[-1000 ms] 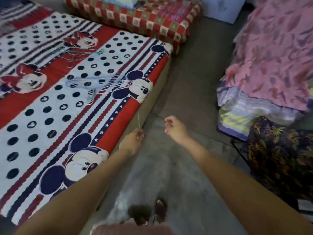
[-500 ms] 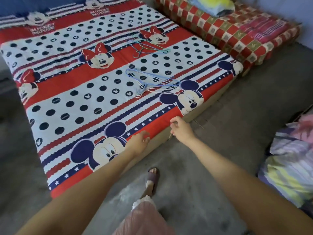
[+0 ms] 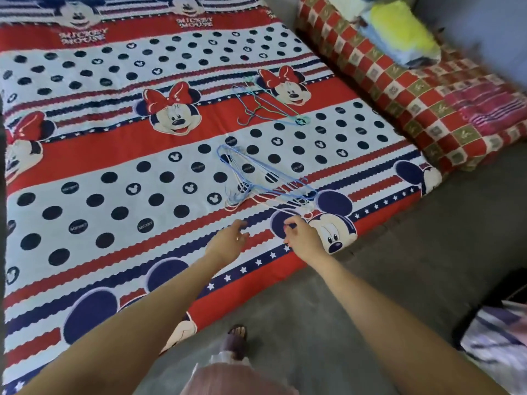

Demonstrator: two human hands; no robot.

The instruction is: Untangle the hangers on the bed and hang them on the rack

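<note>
A tangle of thin blue, white and pink wire hangers (image 3: 265, 183) lies on the cartoon-print bed (image 3: 114, 155) near its front right corner. Farther back on the bed, a second small tangle of blue and green hangers (image 3: 268, 106) rests on a red stripe. My left hand (image 3: 228, 240) hovers over the bed just below the near tangle, fingers relaxed and holding nothing. My right hand (image 3: 302, 235) is beside it with fingers curled, thumb and forefinger close together right at the tangle's nearest corner. Whether it touches a wire is unclear. No rack is in view.
A red checked mattress (image 3: 399, 89) with a yellow and blue bundle (image 3: 402, 38) lies along the bed's right side. Grey floor (image 3: 399, 266) runs in front, with my sandalled foot (image 3: 236, 334) on it. Folded cloth (image 3: 496, 334) sits at the right edge.
The view swung from the floor up over the bed. Both hands moved forward from the bed's edge to the near hanger tangle, and my left fingers have straightened.
</note>
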